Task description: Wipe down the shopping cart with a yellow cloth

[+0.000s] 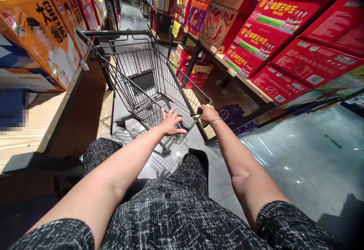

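A black wire shopping cart [143,83] stands in front of me, its handle at the far end and its basket's narrow end close to me. Over that near end is my left hand [172,124], its fingers spread and holding nothing; whether it touches the wire rim I cannot tell. My right hand [208,114], with a bracelet at the wrist, is closed at the basket's near right corner. A small black-and-yellow object [196,115] sticks out of its grip, its kind unclear. No goods show in the basket.
On the left, a wooden display shelf [36,117] holds orange packs [40,33]. Red boxes [256,39] are stacked on the right shelf, with more red boxes [196,73] low beneath it. An aisle floor [133,11] runs ahead between shelves; grey tiled floor [295,159] lies to my right.
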`<state>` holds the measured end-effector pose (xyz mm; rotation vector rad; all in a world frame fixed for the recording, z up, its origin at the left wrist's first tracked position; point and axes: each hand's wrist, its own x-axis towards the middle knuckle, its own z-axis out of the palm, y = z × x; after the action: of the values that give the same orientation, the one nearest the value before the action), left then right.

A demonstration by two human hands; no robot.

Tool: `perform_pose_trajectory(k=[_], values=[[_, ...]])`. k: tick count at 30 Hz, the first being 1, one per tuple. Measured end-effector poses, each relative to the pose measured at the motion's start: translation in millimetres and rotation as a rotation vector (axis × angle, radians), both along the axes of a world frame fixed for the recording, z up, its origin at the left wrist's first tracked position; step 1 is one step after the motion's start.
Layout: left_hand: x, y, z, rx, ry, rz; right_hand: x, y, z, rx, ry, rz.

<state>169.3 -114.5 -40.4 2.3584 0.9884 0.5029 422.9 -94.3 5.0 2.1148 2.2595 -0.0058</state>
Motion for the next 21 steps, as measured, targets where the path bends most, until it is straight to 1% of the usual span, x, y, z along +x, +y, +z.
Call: perform_pose_trajectory(k=[3, 6, 11, 15, 16, 18, 21], values=[[-7, 7, -1.0, 0.008, -0.016, -0.006, -4, 2, 0.0, 0.003, 0.018, 0.014], [-23, 16, -2.8, 0.027, -0.04, 0.003, -18, -4, 2.6, -0.006, 0.026, 0.04], [-62, 33, -0.4, 0.031, -0.033, 0.07, -58, -20, 3.0, 0.028, 0.04, 0.087], [-94, 39, 2.1, 0.015, 0.011, 0.112, -92, -29, -6.8, 0.159, 0.124, 0.135], [-100, 38, 2.0, 0.017, 0.029, 0.119, -101, -30, -11.2, 0.207, 0.162, 0.175], [-113, 34, 1.3, 0.032, 0.059, 0.154, -121, -32, -22.8, 0.309, 0.244, 0.308], [-131, 33, -0.3, 0.011, 0.065, 0.251, -154, -34, -47.5, 0.424, 0.328, 0.52]])
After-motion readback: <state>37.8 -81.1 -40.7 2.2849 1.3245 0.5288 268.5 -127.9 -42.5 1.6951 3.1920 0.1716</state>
